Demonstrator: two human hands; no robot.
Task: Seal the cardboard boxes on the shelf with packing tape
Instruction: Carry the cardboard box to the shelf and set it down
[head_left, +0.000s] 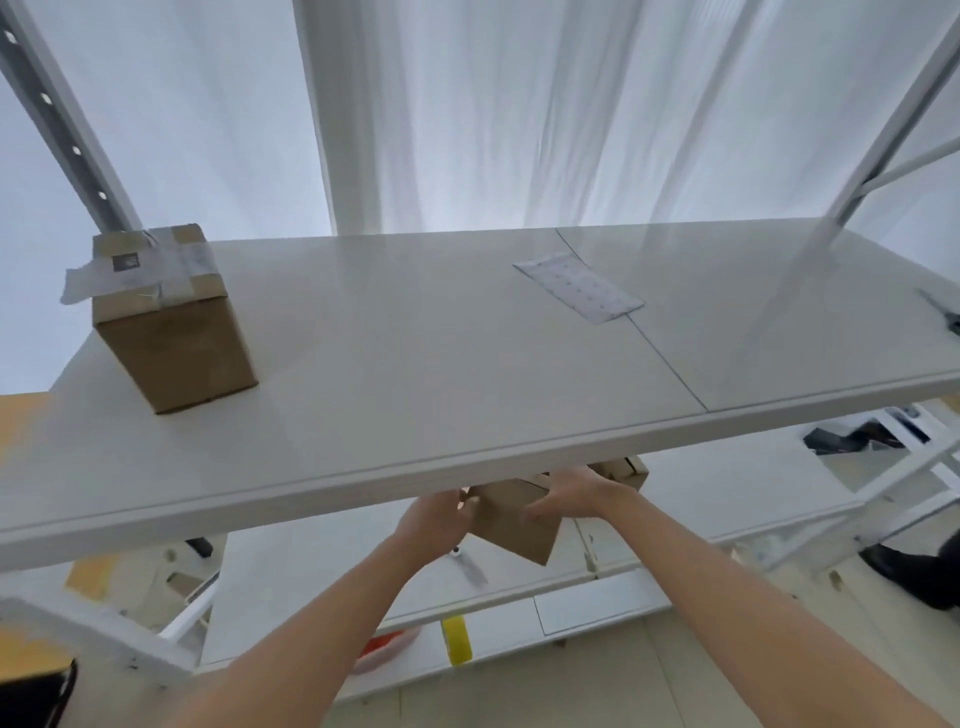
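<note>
Two bare forearms reached forward and up from the bottom of the view. The left hand (436, 519) and right hand (571, 499) were set apart, one on each side of a small cardboard box (514, 527), and gripped it between them. The fingertips were partly hidden by the front edge of the top shelf (467, 452), so exactly how they lay could not be told. The box was tilted onto a corner, just below that edge and above the middle shelf (753, 483).

Just behind the right hand a second box (626, 470) showed only one corner. Lower down, a yellow object (456, 642) stood on the lowest shelf.

On the top shelf, far left, stood a taped box (171, 322), its lid crossed with pale tape and one loose end sticking out. Near the middle lay a white sheet (579, 288). White curtain (467, 130) hung behind.

Counted: two hands, three cardboard boxes (one already taped, one held, one mostly hidden), one sheet.

The step in hand appeared to be fetching the next unsealed box. The next move probably called for clearing the shelf edge, setting the box upright with its flaps closed, and finding the tape, since no roll could be made out
</note>
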